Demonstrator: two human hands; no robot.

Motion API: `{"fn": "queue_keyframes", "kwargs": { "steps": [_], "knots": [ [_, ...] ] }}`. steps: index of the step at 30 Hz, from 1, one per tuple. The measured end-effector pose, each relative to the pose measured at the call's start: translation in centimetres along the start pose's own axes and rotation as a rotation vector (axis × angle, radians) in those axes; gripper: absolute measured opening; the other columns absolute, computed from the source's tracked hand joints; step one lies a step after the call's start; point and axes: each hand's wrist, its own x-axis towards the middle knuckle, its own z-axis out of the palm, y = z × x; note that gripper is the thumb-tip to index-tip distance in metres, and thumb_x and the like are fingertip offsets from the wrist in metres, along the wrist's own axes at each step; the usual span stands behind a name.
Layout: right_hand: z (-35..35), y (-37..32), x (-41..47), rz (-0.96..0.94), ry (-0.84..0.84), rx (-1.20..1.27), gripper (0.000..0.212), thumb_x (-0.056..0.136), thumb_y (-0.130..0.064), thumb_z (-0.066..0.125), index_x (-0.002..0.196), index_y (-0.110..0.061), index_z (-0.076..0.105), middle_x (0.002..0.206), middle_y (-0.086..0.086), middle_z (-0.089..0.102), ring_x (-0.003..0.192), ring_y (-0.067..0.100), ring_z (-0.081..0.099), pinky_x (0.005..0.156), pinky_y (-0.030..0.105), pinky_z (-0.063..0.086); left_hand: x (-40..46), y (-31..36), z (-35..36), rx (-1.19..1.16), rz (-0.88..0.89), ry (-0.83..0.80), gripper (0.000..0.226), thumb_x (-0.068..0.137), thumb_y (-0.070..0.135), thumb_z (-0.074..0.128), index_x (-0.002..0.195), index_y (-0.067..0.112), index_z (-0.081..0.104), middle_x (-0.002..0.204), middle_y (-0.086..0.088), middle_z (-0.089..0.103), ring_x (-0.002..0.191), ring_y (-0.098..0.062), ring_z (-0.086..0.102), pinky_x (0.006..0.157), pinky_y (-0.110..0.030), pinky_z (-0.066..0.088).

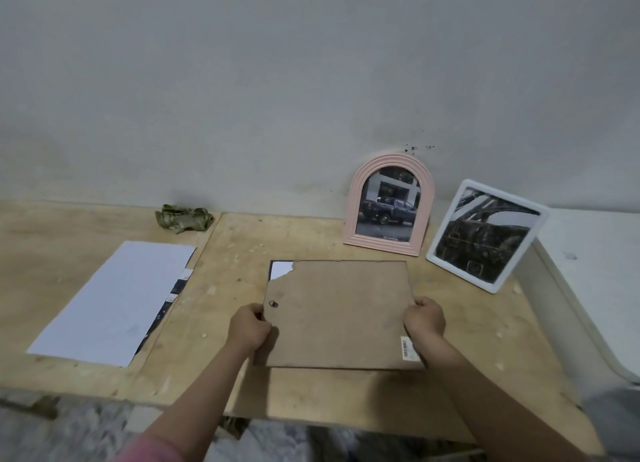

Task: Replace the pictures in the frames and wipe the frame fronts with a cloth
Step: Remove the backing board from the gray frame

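Note:
A rectangular picture frame [337, 314] lies face down on the wooden table [225, 253], its brown backing board up, with a torn top-left corner showing white. My left hand [249, 326] grips its left edge and my right hand [425, 319] grips its right edge. Against the wall stands a pink arched frame [390, 203] holding a picture of a dark truck. To its right, a white rectangular frame [485, 234] leans with a dark car picture. A crumpled green cloth [183, 218] rests at the back left.
A stack of sheets [114, 302], white side up with dark prints peeking out beneath, lies on the left of the table. A white appliance or cabinet [588, 288] borders the table's right side. The table's front edge runs just below my forearms.

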Motion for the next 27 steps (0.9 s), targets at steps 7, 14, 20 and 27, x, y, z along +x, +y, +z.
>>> {"fn": "queue_keyframes", "kwargs": {
  "steps": [7,14,20,27],
  "knots": [
    [0.7,2.1,0.7,-0.089,0.007,-0.169,0.022,0.089,-0.005,0.048,0.090,-0.008,0.069,0.088,0.009,0.060,0.075,0.027,0.051,0.068,0.027,0.040,-0.4,-1.5,1.9,0.005,0.048,0.126,0.026,0.078,-0.007,0.058,0.102,-0.004,0.068,0.095,-0.020,0.068,0.085,-0.031,0.060,0.072,-0.024,0.037],
    [1.8,4.0,0.6,-0.200,0.085,-0.327,0.029,0.082,-0.003,0.052,0.107,-0.006,0.065,0.106,0.021,0.054,0.095,0.040,0.052,0.079,0.041,0.047,-1.7,-2.9,2.8,0.050,0.179,0.116,0.036,0.085,0.012,0.062,0.116,-0.005,0.058,0.107,-0.019,0.063,0.103,-0.036,0.058,0.079,-0.027,0.037],
    [7.0,0.1,-1.8,-0.758,-0.153,-0.417,0.042,0.081,-0.015,0.049,0.121,-0.009,0.057,0.110,0.011,0.054,0.106,0.031,0.049,0.094,0.044,0.043,-3.5,-5.5,2.6,0.376,0.235,-0.050,0.119,0.061,0.080,0.058,0.151,0.016,0.013,0.158,0.006,0.013,0.146,-0.020,0.005,0.116,-0.051,0.005],
    [15.0,-5.6,-4.8,-1.132,-0.632,-0.810,0.052,0.088,-0.028,0.050,0.137,-0.013,0.041,0.140,0.007,0.042,0.130,0.027,0.035,0.107,0.038,0.029,-3.3,-7.1,1.8,0.519,0.236,-0.080,0.131,0.048,0.098,0.020,0.153,0.022,0.005,0.160,0.009,-0.002,0.147,-0.020,-0.001,0.113,-0.060,0.002]
  ]
}}
